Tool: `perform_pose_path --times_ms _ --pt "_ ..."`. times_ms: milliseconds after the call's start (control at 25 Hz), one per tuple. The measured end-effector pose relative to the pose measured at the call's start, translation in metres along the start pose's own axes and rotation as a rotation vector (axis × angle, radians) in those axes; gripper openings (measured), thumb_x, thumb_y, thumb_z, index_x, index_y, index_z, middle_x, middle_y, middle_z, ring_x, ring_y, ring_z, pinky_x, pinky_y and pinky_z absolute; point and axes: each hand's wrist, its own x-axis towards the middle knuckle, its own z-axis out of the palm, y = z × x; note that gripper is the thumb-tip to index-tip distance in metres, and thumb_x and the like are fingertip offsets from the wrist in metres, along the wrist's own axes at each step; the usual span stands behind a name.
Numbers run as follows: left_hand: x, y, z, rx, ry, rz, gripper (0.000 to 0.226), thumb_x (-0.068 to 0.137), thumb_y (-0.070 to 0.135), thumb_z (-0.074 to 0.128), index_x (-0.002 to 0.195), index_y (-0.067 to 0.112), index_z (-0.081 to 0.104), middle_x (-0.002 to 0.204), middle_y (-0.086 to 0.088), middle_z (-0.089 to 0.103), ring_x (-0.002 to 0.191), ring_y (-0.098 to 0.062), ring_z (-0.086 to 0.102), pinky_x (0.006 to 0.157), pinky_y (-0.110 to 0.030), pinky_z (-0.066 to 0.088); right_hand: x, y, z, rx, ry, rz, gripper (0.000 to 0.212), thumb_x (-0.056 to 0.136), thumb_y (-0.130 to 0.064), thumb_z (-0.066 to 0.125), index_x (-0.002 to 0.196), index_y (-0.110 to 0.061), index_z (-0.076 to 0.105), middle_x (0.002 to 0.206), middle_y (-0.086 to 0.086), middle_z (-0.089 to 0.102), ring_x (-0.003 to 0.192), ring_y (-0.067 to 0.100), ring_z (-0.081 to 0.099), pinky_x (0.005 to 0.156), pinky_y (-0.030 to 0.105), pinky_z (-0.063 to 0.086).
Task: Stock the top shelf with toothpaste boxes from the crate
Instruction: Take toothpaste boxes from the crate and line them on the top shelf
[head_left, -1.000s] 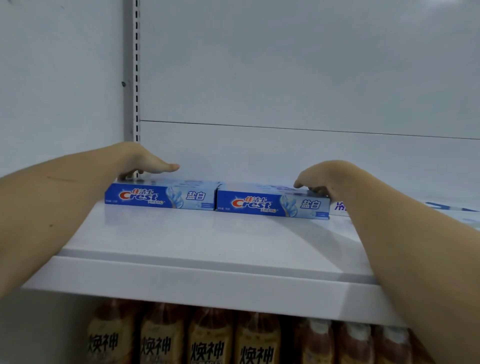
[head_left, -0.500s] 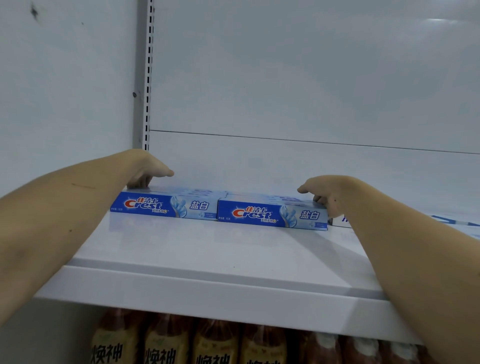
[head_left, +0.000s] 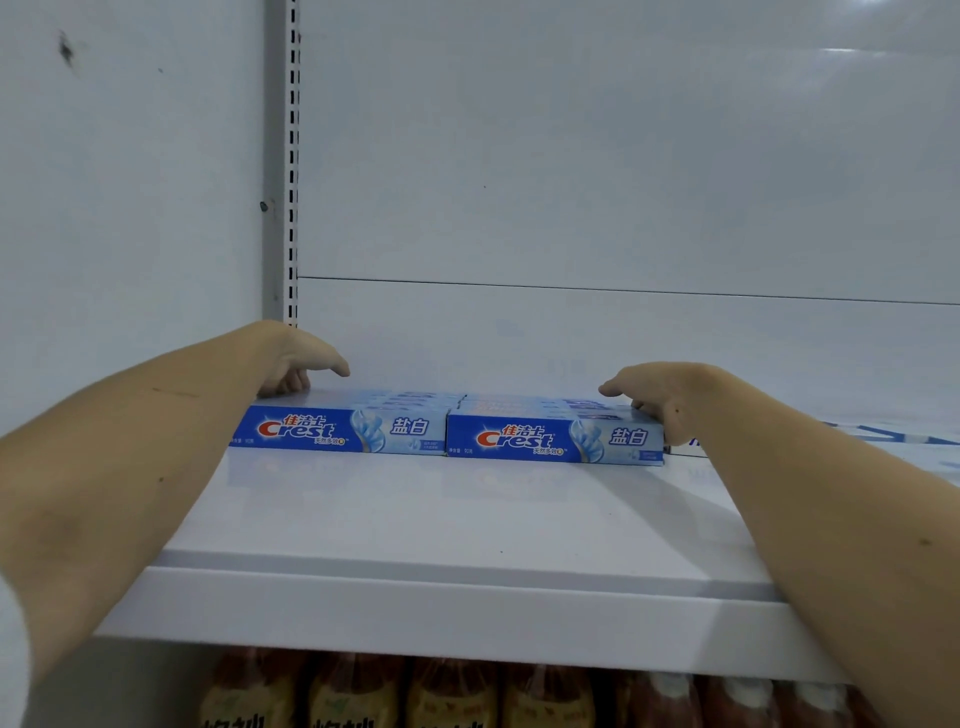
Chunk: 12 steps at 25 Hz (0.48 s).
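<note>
Head view: only this one camera, looking up onto the top shelf (head_left: 467, 525).
Boxes: Crest toothpaste boxes (head_left: 553, 440) lie flat at the back of that shelf, in two rows end to end, printed sides facing me. More box tops show behind the front pair.
Left hand (head_left: 298, 364): at the outer left end of the rows, fingers curled down over the end, thumb straight out above the tops. It holds the boxes from that side.
Right hand (head_left: 660, 402): mirrors it at the right end, fingers bent onto the top edge and end of the boxes.
Seam: the two front boxes touch in the middle, with the right one sitting slightly nearer me.
Beyond the right arm: pale blue packaging (head_left: 883, 435) lies flat on the same shelf. I cannot read what it is.
Below: a row of brown drink bottles (head_left: 452, 691).
Crate: out of view, so I cannot tell how much stock remains.
Step, as I judge it: seating and squaring this batch between both hands.
Next move calls for: even pressure from both ends, then a clean release so that no box drags askew.
</note>
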Motion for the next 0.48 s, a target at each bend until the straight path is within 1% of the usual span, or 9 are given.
perform_pose_path --times_ms 40,120,240,360,400,480 --pt "0.0004 -0.0002 -0.0006 -0.011 -0.024 0.001 0.063 0.087 0.045 0.067 0.12 -0.007 0.051 0.117 -0.02 0.064 0.101 -0.031 0.064 0.095 -0.041 0.052 -0.0002 -0.0002 -0.0003 -0.003 0.002 -0.002 0.036 0.093 -0.036 0.059 0.099 -0.005 0.044 0.083 0.013 0.063 0.081 0.027 0.064 0.101 0.039 0.048" --pt "0.001 0.0005 -0.0013 -0.025 -0.046 0.009 0.064 0.089 0.045 0.065 0.121 -0.008 0.049 0.119 -0.022 0.063 0.105 -0.033 0.064 0.096 -0.043 0.052 -0.0015 0.0007 -0.0016 -0.009 0.004 -0.006 0.034 0.094 -0.036 0.058 0.096 -0.005 0.043 0.091 0.013 0.063 0.083 0.026 0.063 0.1 0.039 0.047" --pt "0.0036 0.0014 -0.0024 -0.006 -0.075 -0.004 0.07 0.092 0.046 0.059 0.129 -0.011 0.043 0.118 -0.025 0.061 0.108 -0.038 0.062 0.099 -0.046 0.049 -0.0007 0.0015 -0.0023 0.002 -0.004 0.009 0.037 0.094 -0.038 0.057 0.101 -0.005 0.043 0.098 0.014 0.062 0.084 0.026 0.063 0.096 0.036 0.049" --pt "0.0026 0.0021 -0.0016 0.011 -0.098 -0.012 0.073 0.093 0.047 0.057 0.134 -0.01 0.037 0.119 -0.026 0.061 0.109 -0.039 0.063 0.102 -0.047 0.048 -0.0034 -0.0002 -0.0016 0.037 -0.008 0.019 0.043 0.093 -0.042 0.057 0.107 -0.004 0.042 0.099 0.015 0.06 0.081 0.027 0.065 0.096 0.038 0.051" --pt "0.0021 0.0027 -0.0015 0.013 -0.101 0.0 0.072 0.093 0.046 0.058 0.134 -0.01 0.036 0.118 -0.026 0.061 0.108 -0.038 0.063 0.101 -0.046 0.048 -0.0066 -0.0006 -0.0011 0.042 -0.009 0.022 0.045 0.093 -0.043 0.057 0.111 -0.003 0.042 0.1 0.015 0.059 0.078 0.027 0.064 0.092 0.037 0.053" --pt "0.0031 0.0026 -0.0009 0.015 -0.106 0.012 0.073 0.093 0.044 0.06 0.136 -0.008 0.035 0.118 -0.026 0.06 0.105 -0.038 0.063 0.098 -0.045 0.05 -0.008 -0.0001 -0.0006 0.056 -0.019 0.01 0.047 0.095 -0.044 0.054 0.117 -0.003 0.043 0.101 0.014 0.058 0.072 0.026 0.063 0.079 0.035 0.053"
